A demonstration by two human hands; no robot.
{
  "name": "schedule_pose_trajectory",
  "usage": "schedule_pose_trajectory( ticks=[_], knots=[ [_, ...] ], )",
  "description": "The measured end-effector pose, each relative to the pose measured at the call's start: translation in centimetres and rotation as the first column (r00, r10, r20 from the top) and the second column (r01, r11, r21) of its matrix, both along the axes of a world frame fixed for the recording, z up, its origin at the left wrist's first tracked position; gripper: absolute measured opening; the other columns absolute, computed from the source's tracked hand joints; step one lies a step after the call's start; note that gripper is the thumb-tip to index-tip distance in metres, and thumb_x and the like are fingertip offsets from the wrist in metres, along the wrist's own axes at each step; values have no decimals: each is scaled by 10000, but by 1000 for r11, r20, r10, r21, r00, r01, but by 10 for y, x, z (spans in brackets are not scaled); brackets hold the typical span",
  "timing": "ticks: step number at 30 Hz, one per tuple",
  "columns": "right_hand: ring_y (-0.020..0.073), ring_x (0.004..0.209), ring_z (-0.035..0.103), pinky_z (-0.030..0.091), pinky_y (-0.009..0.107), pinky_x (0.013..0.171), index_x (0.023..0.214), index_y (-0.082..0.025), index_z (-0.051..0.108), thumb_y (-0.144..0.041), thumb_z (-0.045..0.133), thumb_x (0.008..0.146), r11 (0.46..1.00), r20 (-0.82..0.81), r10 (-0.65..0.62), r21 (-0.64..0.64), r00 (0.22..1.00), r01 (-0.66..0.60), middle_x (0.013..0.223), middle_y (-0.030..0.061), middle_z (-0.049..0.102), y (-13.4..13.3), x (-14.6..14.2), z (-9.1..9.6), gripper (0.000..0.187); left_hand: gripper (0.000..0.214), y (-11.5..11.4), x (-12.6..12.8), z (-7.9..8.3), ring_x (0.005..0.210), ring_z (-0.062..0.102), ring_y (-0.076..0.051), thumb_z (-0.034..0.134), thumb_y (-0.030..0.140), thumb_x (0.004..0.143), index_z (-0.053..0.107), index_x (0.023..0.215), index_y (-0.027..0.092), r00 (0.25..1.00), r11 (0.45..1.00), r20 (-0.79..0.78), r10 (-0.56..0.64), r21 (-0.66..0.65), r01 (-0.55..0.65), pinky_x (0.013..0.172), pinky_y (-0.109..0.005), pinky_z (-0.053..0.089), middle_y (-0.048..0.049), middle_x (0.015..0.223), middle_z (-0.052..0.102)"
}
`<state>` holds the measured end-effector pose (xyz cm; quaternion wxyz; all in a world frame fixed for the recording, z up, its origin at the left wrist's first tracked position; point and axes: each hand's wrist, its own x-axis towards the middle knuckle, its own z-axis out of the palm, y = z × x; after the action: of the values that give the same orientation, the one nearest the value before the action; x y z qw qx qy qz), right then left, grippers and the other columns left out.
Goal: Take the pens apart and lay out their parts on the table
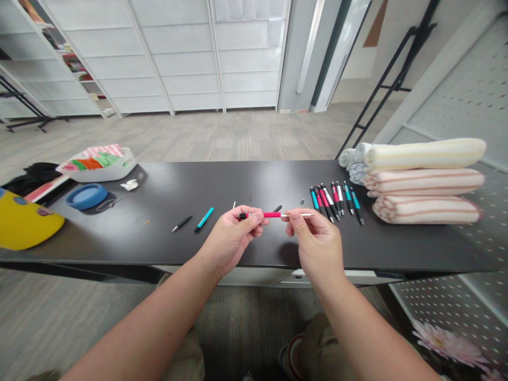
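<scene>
Judging by the head view, the work seems well along but unfinished. Near the right end of the worktop [138, 243], a row of pens [330, 202] lies side by side, apparently whole. The one in hand is in parts: a pink barrel [272, 215] and a slim white refill [307, 215] meet end to end above the middle of the worktop; how deep the refill sits cannot be told. Left of the hands lie a teal barrel [204, 219] and a black piece [182, 223], with another dark piece [278, 208] beyond the hands; these look like parts not yet joined.

The left hand [236, 230] pinches the pink barrel between thumb and fingers; the right hand [319, 241] pinches the refill between thumb and forefinger. The pink barrel's long axis runs left to right, roughly parallel to the worktop's near edge, its black end toward the left edge. The refill carries on that line, its free tip pointing to the right edge.
</scene>
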<state>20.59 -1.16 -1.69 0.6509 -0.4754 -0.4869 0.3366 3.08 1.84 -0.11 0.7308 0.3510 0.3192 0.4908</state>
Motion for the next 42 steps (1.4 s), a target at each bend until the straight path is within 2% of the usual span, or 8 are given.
schedule_pose_trajectory(
  ticks=[4,16,28,35,42],
  knots=[
    [142,627,609,521,270,590,883,-220,771,-452,726,953,999,13,32,3,999,-32,742,17,692,-1,0,2,247,267,-2,1,2,716,619,-103,907,281,785,720,901,130,1000,1000,-25,-7,11,7,720,-230,470,-82,829,759],
    [121,612,592,508,248,557,927,-240,828,-404,813,884,1000,-31,5,-24,1000,-6,781,17,738,3,-2,-5,171,307,0,0,3,690,613,-101,923,305,762,713,894,124,998,1000,-54,11,22,-10,703,-233,470,-76,813,755],
    [104,581,571,452,231,539,856,-212,777,-441,819,878,994,-152,63,-79,986,-75,745,6,714,6,-3,-13,235,262,0,-1,1,727,637,-107,920,252,760,737,902,129,999,997,-38,29,66,-27,709,-226,482,-58,810,741],
    [84,561,531,402,219,524,821,-205,758,-461,825,869,967,-311,177,-119,934,-223,750,-7,691,6,-6,-14,269,205,3,-2,-3,724,629,-98,895,258,791,749,873,139,998,990,-23,62,125,-59,708,-220,488,-29,812,712],
    [72,554,510,385,212,522,802,-193,759,-470,863,827,944,-429,203,-153,880,-292,748,-4,674,6,-6,-9,297,224,1,-1,1,690,621,-97,916,272,758,762,856,143,994,988,-57,89,131,-81,699,-218,489,-24,777,707]
  ],
)
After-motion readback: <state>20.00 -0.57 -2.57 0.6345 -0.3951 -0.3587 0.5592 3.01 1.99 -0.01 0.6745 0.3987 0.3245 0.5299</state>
